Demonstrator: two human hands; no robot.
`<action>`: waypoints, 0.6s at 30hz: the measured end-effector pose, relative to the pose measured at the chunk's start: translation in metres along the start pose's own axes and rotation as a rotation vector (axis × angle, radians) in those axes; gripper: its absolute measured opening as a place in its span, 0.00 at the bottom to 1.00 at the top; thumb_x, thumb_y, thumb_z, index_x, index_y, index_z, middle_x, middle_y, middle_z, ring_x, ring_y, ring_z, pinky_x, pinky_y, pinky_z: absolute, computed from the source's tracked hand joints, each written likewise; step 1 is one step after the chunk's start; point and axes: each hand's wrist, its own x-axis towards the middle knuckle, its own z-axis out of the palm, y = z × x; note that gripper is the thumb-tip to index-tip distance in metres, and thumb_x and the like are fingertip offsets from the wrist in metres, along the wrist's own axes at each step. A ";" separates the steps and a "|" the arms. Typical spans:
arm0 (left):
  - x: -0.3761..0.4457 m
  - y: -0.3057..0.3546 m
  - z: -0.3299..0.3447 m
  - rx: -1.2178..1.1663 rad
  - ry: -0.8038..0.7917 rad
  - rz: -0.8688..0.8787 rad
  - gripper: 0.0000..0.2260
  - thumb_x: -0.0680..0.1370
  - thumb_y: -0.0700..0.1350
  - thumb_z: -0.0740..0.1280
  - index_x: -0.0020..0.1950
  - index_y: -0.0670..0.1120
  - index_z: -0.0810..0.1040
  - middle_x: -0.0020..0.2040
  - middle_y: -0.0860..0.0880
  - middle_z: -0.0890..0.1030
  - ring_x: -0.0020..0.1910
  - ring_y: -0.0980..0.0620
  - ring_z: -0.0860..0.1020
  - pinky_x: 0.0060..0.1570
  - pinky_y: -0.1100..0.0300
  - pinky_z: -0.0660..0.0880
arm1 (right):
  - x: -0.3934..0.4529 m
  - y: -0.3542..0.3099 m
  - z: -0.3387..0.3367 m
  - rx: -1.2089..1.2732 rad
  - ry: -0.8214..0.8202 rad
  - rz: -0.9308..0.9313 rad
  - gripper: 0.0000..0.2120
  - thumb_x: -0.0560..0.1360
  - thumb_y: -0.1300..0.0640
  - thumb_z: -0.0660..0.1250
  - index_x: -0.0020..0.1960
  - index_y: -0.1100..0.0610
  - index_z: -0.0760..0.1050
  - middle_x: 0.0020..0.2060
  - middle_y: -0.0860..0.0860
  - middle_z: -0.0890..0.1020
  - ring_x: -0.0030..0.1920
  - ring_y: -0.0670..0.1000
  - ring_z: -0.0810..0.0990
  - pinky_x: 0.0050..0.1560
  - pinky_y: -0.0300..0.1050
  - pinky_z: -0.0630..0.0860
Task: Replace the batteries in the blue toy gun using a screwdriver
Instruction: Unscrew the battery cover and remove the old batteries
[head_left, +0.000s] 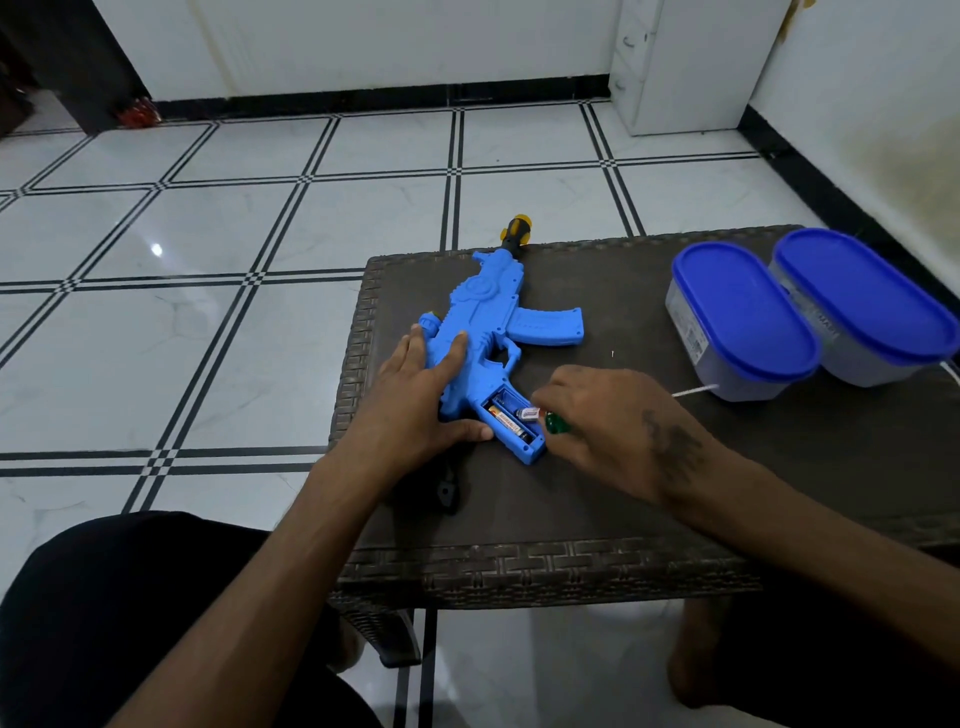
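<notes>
The blue toy gun (485, 332) lies flat on the dark woven table (571, 519), its yellow-and-black muzzle past the far edge. The battery compartment (511, 421) in its grip is uncovered, with one battery lying inside. My left hand (415, 400) presses flat on the gun's body, thumb against the grip. My right hand (618, 421) pinches a small battery (527, 413) at the compartment's edge. It also holds a screwdriver: the green handle (556, 423) shows by the fingers, and a thin pale shaft (696, 389) sticks out to the right.
Two grey containers with blue lids (743, 312) (862, 296) stand at the table's right side. A small black part (448, 488) lies near my left wrist. A tiny pale speck (613, 354) lies right of the gun. White tiled floor surrounds the table.
</notes>
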 end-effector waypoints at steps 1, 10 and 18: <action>0.000 0.000 0.000 -0.001 -0.002 -0.002 0.48 0.68 0.66 0.69 0.79 0.57 0.45 0.79 0.40 0.43 0.78 0.43 0.42 0.76 0.49 0.47 | -0.003 0.001 -0.002 0.033 0.051 0.030 0.13 0.77 0.50 0.63 0.60 0.52 0.75 0.54 0.49 0.77 0.52 0.50 0.77 0.50 0.48 0.76; -0.001 0.003 -0.004 -0.048 -0.042 -0.028 0.53 0.61 0.72 0.67 0.79 0.58 0.45 0.79 0.41 0.41 0.78 0.44 0.41 0.76 0.48 0.47 | -0.030 0.042 0.001 0.159 0.351 0.393 0.05 0.74 0.57 0.70 0.47 0.59 0.79 0.38 0.52 0.78 0.38 0.51 0.76 0.38 0.52 0.77; -0.004 0.006 -0.008 -0.066 -0.038 -0.040 0.52 0.60 0.76 0.59 0.79 0.58 0.46 0.80 0.42 0.42 0.79 0.46 0.41 0.75 0.48 0.49 | -0.021 0.049 0.013 0.082 0.140 0.603 0.08 0.75 0.57 0.69 0.53 0.56 0.74 0.47 0.52 0.78 0.47 0.51 0.76 0.46 0.47 0.77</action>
